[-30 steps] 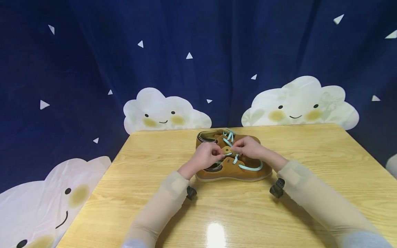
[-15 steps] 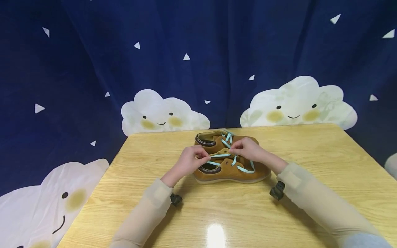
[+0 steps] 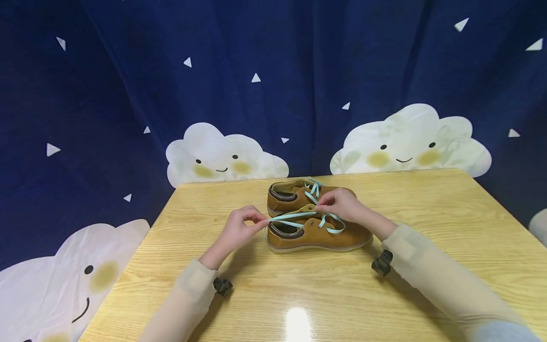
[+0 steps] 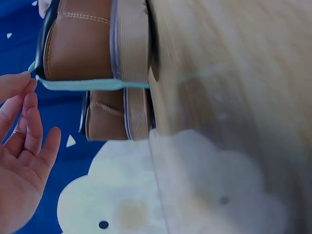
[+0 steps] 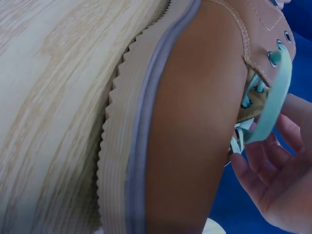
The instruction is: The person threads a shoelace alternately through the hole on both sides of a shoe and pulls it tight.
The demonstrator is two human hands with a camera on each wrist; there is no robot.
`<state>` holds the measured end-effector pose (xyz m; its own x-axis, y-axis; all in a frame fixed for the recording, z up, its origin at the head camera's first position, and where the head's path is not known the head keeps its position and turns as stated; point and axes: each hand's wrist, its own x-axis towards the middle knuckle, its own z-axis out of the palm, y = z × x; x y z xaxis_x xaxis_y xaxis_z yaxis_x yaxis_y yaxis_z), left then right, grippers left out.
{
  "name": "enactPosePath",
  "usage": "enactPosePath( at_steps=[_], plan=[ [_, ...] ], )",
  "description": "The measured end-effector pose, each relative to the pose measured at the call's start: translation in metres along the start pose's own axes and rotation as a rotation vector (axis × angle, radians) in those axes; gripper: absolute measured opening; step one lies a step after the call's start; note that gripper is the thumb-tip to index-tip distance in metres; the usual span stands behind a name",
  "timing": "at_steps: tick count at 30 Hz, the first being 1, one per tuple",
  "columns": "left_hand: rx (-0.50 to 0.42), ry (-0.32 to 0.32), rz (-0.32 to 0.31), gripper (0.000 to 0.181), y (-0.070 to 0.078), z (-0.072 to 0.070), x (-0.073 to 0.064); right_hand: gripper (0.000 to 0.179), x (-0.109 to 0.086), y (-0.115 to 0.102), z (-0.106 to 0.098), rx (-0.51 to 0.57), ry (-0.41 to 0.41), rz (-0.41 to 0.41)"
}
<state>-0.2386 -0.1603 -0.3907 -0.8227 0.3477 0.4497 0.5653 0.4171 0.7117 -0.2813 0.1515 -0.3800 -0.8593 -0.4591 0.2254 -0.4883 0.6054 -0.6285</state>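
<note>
Near the table's back edge, a brown low-cut shoe (image 3: 329, 240) with a pale rubber sole lies side-on, its toe to the right. From its upper eyelets a light-blue shoelace (image 3: 295, 215) stretches left over the opening. My left hand (image 3: 241, 227) pinches the lace's end between thumb and index finger, beyond the heel; the left wrist view shows the other fingers (image 4: 33, 124) loosely bent. At the lacing, my right hand (image 3: 340, 203) pinches the shoe's far eyelet flap. A loose loop of lace (image 5: 277, 102) hangs before that hand in the right wrist view, partly covering its fingertips.
A matching brown shoe (image 3: 282, 205), laced in light blue, stands just behind the first, partly hidden by it and my right hand. Both rest on a wooden table (image 3: 325, 289). A dark blue curtain (image 3: 222, 61) with white clouds hangs behind the table edge.
My left hand has moved left and toward me from the lacing, drawing the lace out taut past the heel. The loop over the shoe's front has shrunk. My right hand stays almost in place.
</note>
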Motion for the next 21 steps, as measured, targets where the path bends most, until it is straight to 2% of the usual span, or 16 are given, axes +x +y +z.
enactPosePath(
  at_steps=[7,13,21],
  plan=[
    [-0.019,0.037,-0.024,0.006,-0.004,-0.012,-0.014,0.01,0.001,0.002,0.0,0.009,-0.015,0.009],
    [-0.021,0.038,-0.104,0.006,-0.006,-0.024,-0.025,0.01,0.001,0.002,0.0,0.019,-0.022,0.01],
    [-0.019,0.057,-0.147,0.005,-0.004,-0.039,-0.036,0.009,0.0,0.002,-0.001,0.016,-0.009,0.003]
  ],
)
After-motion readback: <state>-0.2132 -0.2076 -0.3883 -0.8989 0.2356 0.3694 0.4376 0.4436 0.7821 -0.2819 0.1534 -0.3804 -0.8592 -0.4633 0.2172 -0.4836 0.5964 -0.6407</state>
